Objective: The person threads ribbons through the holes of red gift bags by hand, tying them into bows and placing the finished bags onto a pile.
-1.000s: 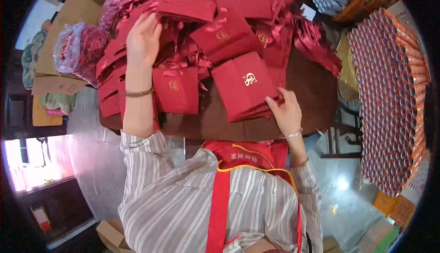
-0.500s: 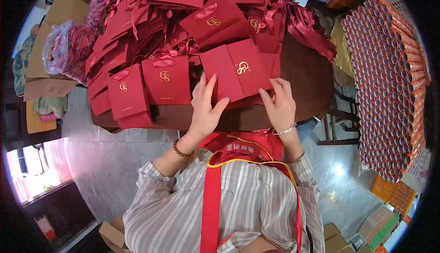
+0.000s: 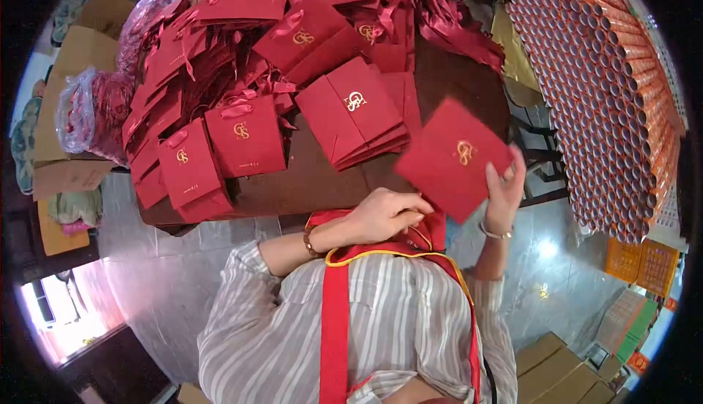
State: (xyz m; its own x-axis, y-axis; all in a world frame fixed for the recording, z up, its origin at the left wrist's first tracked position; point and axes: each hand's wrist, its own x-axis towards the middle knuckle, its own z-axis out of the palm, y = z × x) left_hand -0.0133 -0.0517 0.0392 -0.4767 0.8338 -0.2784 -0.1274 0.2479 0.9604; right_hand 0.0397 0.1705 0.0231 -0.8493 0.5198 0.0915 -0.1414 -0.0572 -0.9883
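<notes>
A red card or flat bag with a gold logo point(image 3: 458, 156) is tilted in the air at the table's front right. My right hand point(image 3: 507, 184) pinches it by its right edge. Left of it, near the apron, is my left hand point(image 3: 392, 217), its fingers curled together; whether anything is between them is too small to make out. Just beyond lies a short stack of red folded pieces with a gold logo point(image 3: 351, 115). Two red bags with ribbon handles, one point(image 3: 245, 134) and another point(image 3: 194, 166), lie at the left front.
Many red bags with ribbons point(image 3: 307, 30) are heaped across the brown table point(image 3: 315, 188). Plastic-wrapped red goods point(image 3: 110, 115) stand at the left beside cardboard boxes. On the right are rows of stacked orange tubes point(image 3: 586, 96), with orange crates point(image 3: 641, 265) below.
My right hand has moved right, lifting one red piece away from the stack. My left hand has let go of the stack and come down toward the apron. The view has shifted slightly.
</notes>
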